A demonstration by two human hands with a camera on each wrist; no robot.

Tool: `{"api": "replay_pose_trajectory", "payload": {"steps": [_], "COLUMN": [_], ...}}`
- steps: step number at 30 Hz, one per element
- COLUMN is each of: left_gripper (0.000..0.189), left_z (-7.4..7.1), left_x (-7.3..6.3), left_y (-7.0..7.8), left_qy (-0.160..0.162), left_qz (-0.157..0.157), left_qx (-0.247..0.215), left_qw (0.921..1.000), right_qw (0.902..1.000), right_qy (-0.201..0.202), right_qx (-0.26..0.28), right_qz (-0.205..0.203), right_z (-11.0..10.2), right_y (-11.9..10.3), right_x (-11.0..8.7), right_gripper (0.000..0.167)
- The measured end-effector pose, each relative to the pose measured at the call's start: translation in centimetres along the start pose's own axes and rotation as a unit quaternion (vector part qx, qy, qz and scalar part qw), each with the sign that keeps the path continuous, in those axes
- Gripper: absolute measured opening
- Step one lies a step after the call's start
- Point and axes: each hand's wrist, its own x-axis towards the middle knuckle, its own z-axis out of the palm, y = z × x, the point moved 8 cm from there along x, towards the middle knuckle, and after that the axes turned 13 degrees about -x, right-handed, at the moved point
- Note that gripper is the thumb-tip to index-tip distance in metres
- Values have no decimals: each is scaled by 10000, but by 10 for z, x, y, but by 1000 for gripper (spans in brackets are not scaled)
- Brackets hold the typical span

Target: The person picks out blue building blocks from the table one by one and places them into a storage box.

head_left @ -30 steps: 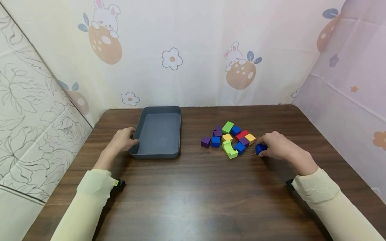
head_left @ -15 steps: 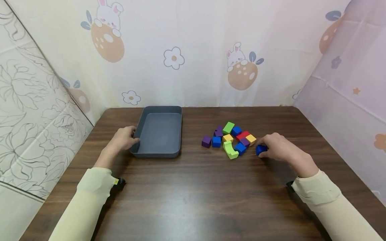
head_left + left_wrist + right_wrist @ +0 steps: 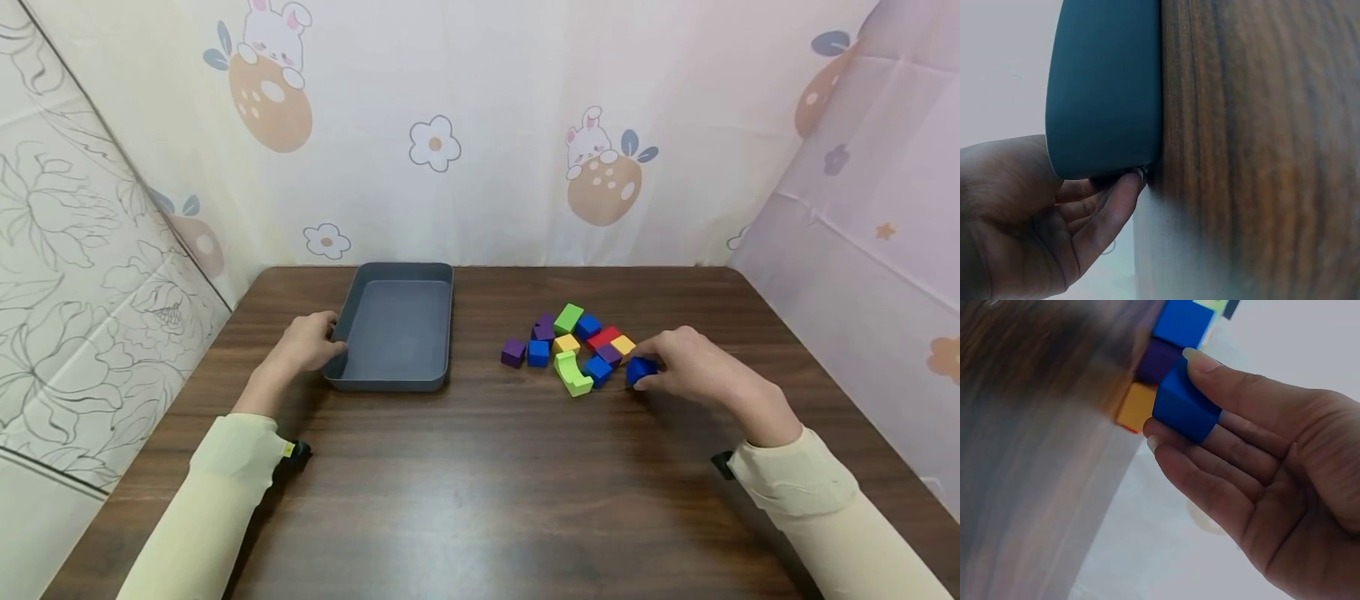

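Observation:
My left hand [image 3: 306, 343] holds the left side of a dark grey rectangular tray [image 3: 393, 385], thumb over the rim. In the left wrist view, fingers [image 3: 1107, 219] curl at the tray wall [image 3: 1107, 87]. My right hand [image 3: 686, 362] pinches a blue cube [image 3: 1188, 406] between thumb and fingertips, tilted, just right of the block cluster. Nearest to it in the head view are a yellow block [image 3: 622, 344], a purple block [image 3: 608, 355] and another blue cube [image 3: 597, 370]. A light green curved block [image 3: 572, 374] lies at the cluster's front.
Also in the cluster are a green block [image 3: 569, 318], a red block [image 3: 602, 338] and several more blue, purple and yellow ones. A purple cube [image 3: 513, 352] lies at its left end. The dark wooden table [image 3: 465, 475] meets a patterned curtain [image 3: 502, 192] at the back.
My right hand has shifted slightly left with the blue cube, closer to the cluster, and the cube has tilted. My left hand stays at the tray.

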Motion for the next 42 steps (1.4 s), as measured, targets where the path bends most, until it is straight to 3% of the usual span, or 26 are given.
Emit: {"api": "replay_pose_trajectory", "payload": {"steps": [8, 24, 42], "left_gripper": [53, 50, 54], "left_z": [-1, -1, -1], "left_x": [-1, -1, 0], "left_y": [2, 2, 0], "left_qy": [11, 54, -16], "left_qz": [-20, 8, -125], "left_qx": [2, -10, 12], "left_qw": [10000, 10000, 9999], "right_qw": [9992, 9982, 9967], "right_qy": [364, 549, 735], "right_qx": [-5, 7, 49], "right_qz": [143, 242, -342], "right_z": [-20, -37, -52], "right_y": [-11, -14, -57], "right_x": [-5, -5, 30], "right_gripper": [38, 40, 33]}}
